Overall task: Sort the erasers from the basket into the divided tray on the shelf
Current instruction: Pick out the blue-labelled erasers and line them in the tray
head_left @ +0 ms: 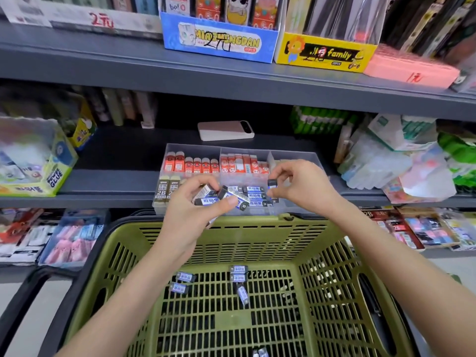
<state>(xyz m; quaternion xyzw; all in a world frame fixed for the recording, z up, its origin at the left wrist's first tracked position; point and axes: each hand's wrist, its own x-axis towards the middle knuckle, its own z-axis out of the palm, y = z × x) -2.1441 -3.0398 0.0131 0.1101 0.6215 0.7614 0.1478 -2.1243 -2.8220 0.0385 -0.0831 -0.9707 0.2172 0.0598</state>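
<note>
Left grip (190,215) clutches several erasers (231,195), right grip (304,186) pinches one eraser (272,182), hiding the tray's (219,146) front compartments.

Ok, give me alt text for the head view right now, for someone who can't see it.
The left hand grips a bunch of blue-labelled erasers and the right hand pinches a single eraser, both over a clear divided tray on a grey shelf. Below, a green basket holds several loose erasers.

The basket (257,222) is olive green, slotted. The erasers (238,269) on its floor are black in blue-and-white sleeves. Red erasers (192,164) line the back edge of the clear tray (288,154), tan erasers (162,191) its front left corner. Dark grey shelf (116,155).
</note>
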